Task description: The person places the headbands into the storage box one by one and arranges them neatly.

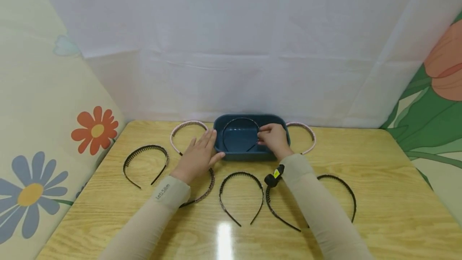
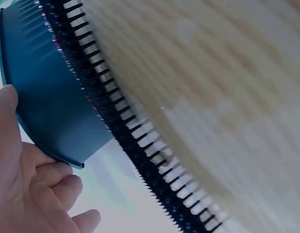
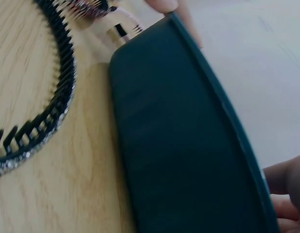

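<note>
My right hand (image 1: 274,137) reaches over the dark blue tub (image 1: 249,156) and pinches a thin black headband (image 1: 241,118) by its right side. This headband overlaps the tub's inside in the head view, its arch toward the back and its ends toward me. My left hand (image 1: 196,153) rests at the tub's left end, fingers extended along the side and thumb at the front rim. In the left wrist view the thumb touches the tub's rim (image 2: 47,151). The right wrist view shows the tub's outer wall (image 3: 174,131), with the right fingertips (image 3: 286,208) partly hidden behind its rim.
Pink headbands lie left (image 1: 172,136) and right (image 1: 313,133) of the tub. Black toothed headbands spread over the wooden table (image 1: 379,196): one far left (image 1: 146,147), one under the left wrist (image 1: 212,181), one in front (image 1: 241,173), others by the right forearm (image 1: 355,200). White cloth (image 1: 231,71) hangs behind.
</note>
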The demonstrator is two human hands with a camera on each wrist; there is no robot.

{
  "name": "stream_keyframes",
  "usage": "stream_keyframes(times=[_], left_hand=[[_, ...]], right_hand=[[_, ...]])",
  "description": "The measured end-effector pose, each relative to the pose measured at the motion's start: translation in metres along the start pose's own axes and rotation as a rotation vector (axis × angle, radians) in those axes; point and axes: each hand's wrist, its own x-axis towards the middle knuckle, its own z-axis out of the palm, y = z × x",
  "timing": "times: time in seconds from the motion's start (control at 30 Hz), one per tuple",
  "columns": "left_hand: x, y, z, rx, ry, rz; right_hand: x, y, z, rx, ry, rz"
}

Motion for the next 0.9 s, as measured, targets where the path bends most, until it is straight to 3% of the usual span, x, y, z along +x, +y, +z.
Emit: stream_keyframes(times=[0.17,0.5,0.67,0.9], left_hand=[[0.001,0.001,-0.002,-0.013,-0.02,-0.021],[0.001,0.002,-0.002,-0.022,-0.034,-0.025],[0.001,0.0,0.0,-0.028,-0.029,-0.021],[0.001,0.0,0.001,-0.015,-0.018,-0.021]], right_hand=[[-0.003,0.0,0.003,-0.123,-0.012,0.008],[-0.006,0.0,0.01,-0.34,-0.025,-0.065],[-0.007,0.003,0.011,-0.4,-0.027,-0.096],[-0.008,0.006,0.011,-0.48,0.013,-0.201]])
